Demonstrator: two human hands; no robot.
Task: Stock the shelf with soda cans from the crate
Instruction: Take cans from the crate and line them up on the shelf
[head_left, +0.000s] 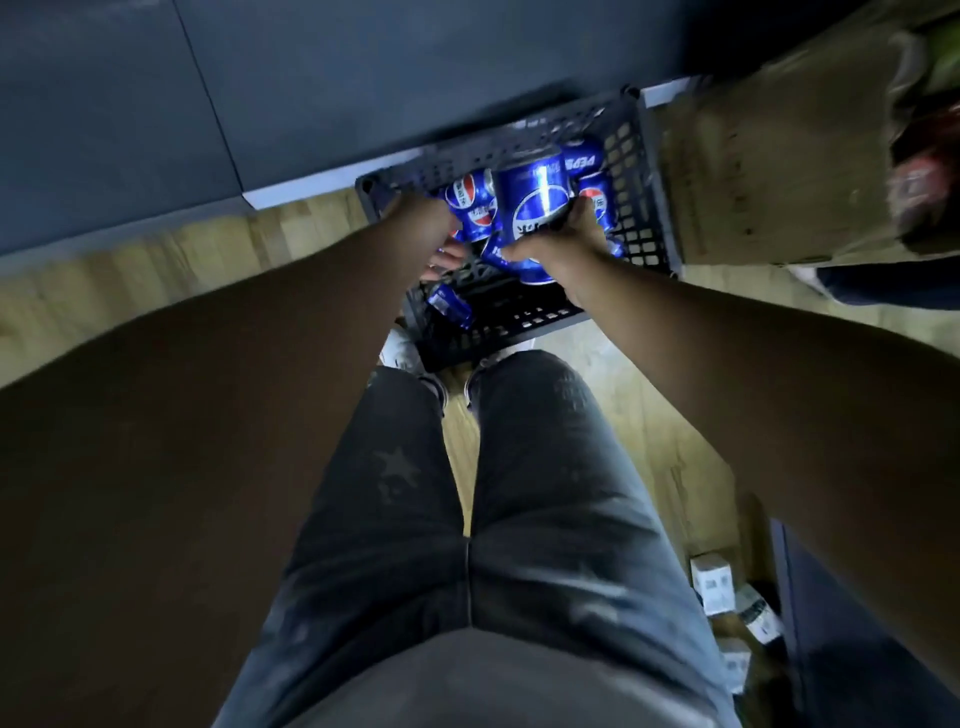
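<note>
The place looks like a shop or its stockroom, though little of the room is in view. A black slotted plastic crate (647, 171) stands on a pale wood-pattern floor (130, 270), loaded with many identical blue soda cans (470, 200), stock rather than household supply. A worn cardboard box (753, 171) sits just beside the crate. Several small white boxes (710, 577) lie on the floor beside a dark unit. Plain dark panels (311, 78) with a white skirting (311, 184) run behind the crate.
</note>
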